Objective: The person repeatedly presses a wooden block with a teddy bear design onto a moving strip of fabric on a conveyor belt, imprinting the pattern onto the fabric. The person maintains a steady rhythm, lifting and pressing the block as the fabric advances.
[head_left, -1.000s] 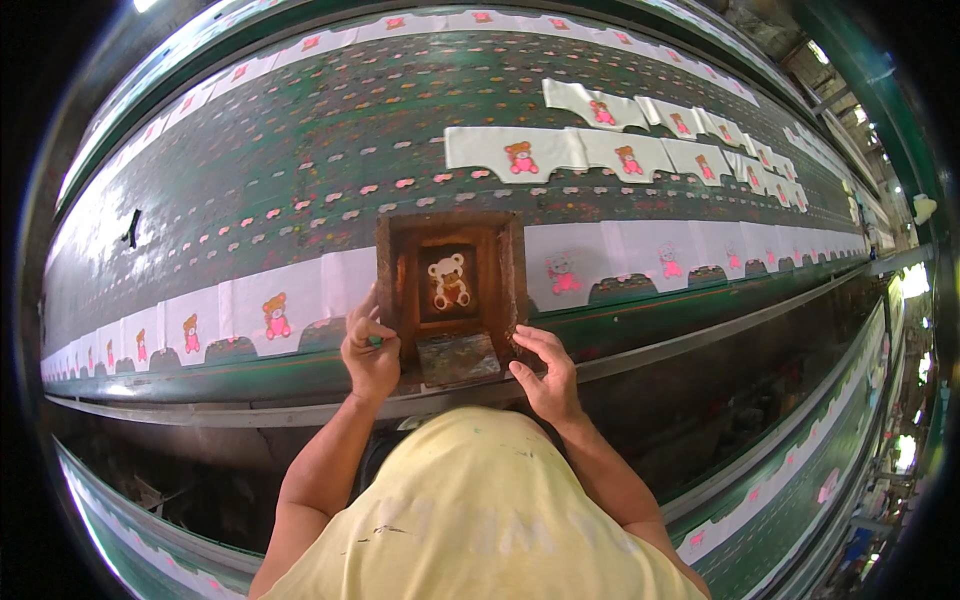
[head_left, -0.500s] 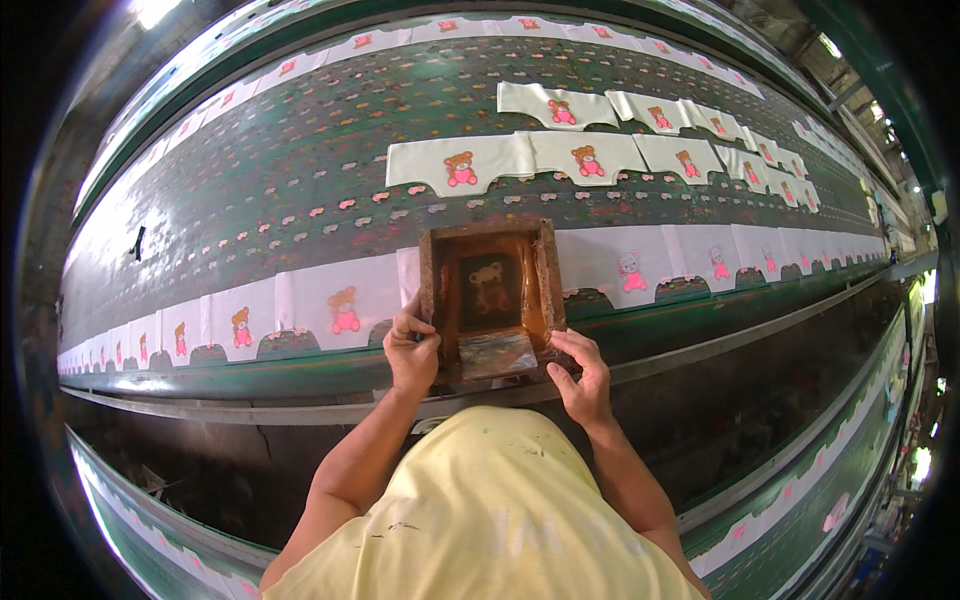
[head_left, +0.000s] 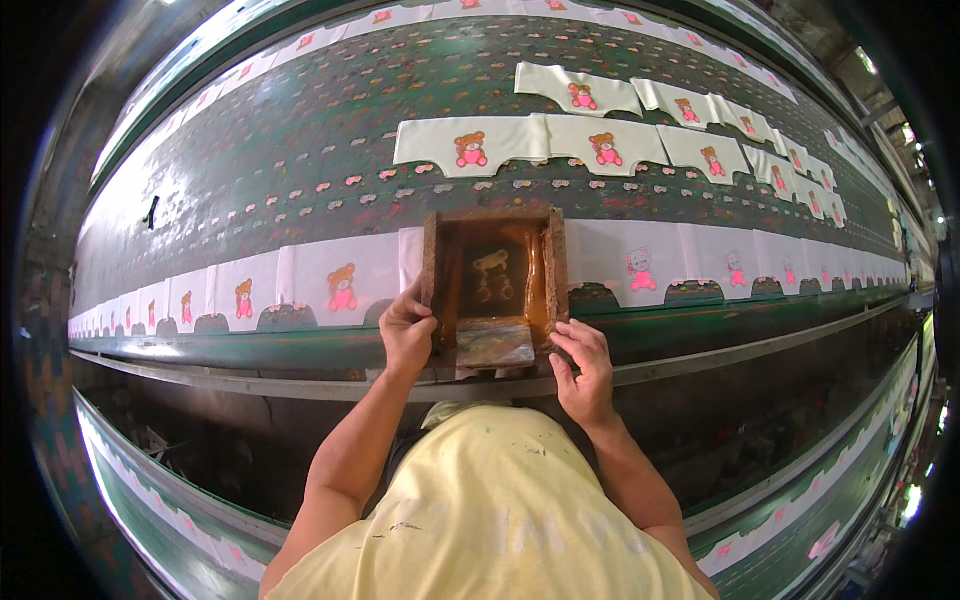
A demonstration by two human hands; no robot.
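Observation:
A wooden-walled printing screen (head_left: 559, 265), stained brown, lies over the row of white cloth pieces at the table's near edge. A bear-shaped stencil (head_left: 492, 275) shows in its mesh, with glossy brown ink along the inner right wall. Across its near end rests a flat, smeared scraper blade (head_left: 495, 343). My left hand (head_left: 408, 330) pinches the frame's near left side, fingers curled. At the near right corner, my right hand (head_left: 583, 365) grips the frame between thumb and fingers. Left of the screen, a cloth piece (head_left: 341, 285) bears a brown-and-pink bear; right of it, another (head_left: 640, 268) has only pink parts and outlines.
The long green table (head_left: 300, 225) curves across the view, dotted with small ink marks. Stacked white cloth pieces (head_left: 515, 138) with finished bears lie beyond the screen. A metal rail (head_left: 680, 372) runs along the near edge. Another printing table (head_left: 200, 535) stands behind me.
The view has shifted slightly, so the table and cloths sit a little higher and further right. Both hands keep their hold, and the screen stays over the same spot in the row.

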